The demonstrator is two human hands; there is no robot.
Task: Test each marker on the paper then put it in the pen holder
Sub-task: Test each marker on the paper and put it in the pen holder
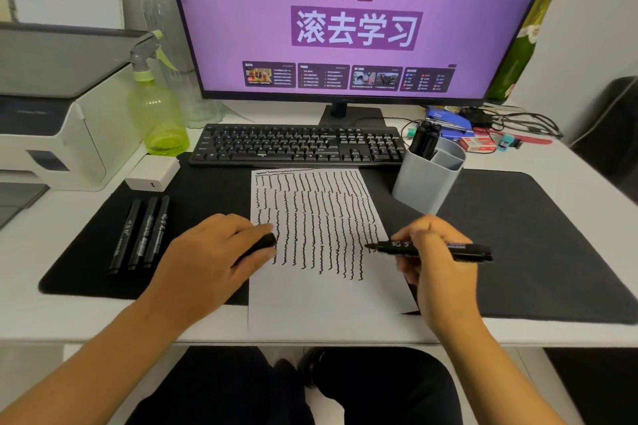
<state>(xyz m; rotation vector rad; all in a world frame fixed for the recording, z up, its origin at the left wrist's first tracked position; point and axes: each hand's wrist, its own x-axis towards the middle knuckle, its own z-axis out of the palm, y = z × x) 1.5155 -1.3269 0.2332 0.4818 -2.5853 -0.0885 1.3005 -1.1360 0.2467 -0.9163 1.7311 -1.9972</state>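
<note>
Pinching the uncapped marker (433,249) mid-barrel, the right hand (429,252) manages a light, rigid, smooth pen easily, while the left hand (221,248) grips its cap (264,241) over the paper (321,297)

Your worktop (51,214) was white, with a big black desk mat (518,235) laid across the front. Directly on the worktop you had a printer (45,134) at the far left, a green spray bottle (157,114) beside it, a small white charger block (153,172), the monitor stand (352,115), a green glass bottle (524,41) and a jumble of cables and stationery (483,131) at the back right.
</note>
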